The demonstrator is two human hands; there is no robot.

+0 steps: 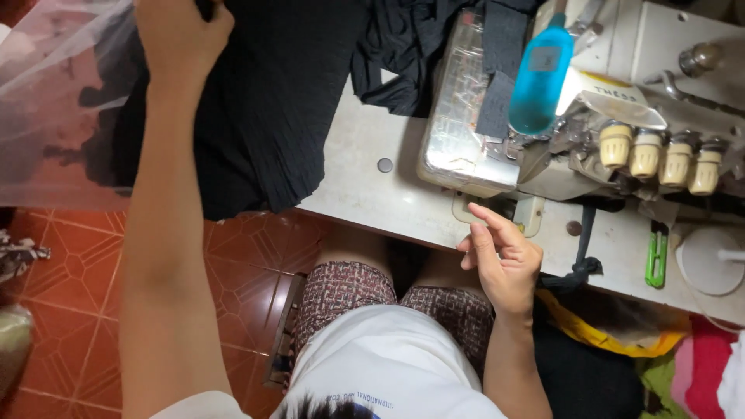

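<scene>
The largest thing here is the black ribbed fabric [272,101], draped over the left edge of the pale surface [388,194] and hanging toward the red tiled floor [70,264]; much of it seems to hang past the edge, so it could slide off if the hold slackens. The left hand [180,35] reaches up to its top edge with the grip closed on the cloth, though the fingertips are hidden. Beside it a clear plastic bag [54,101] holds more dark cloth, dimly seen through the film; a careless tug could drag bag and cloth together. The overlock sewing machine [621,101] stands at the right, a second dark piece [403,54] bunched behind it. The right hand [500,260] hovers, fingers loosely spread and empty, just before the machine's front, where loose cloth might snag. The blue bottle [541,74] rests on the machine; its contents cannot be told.
</scene>
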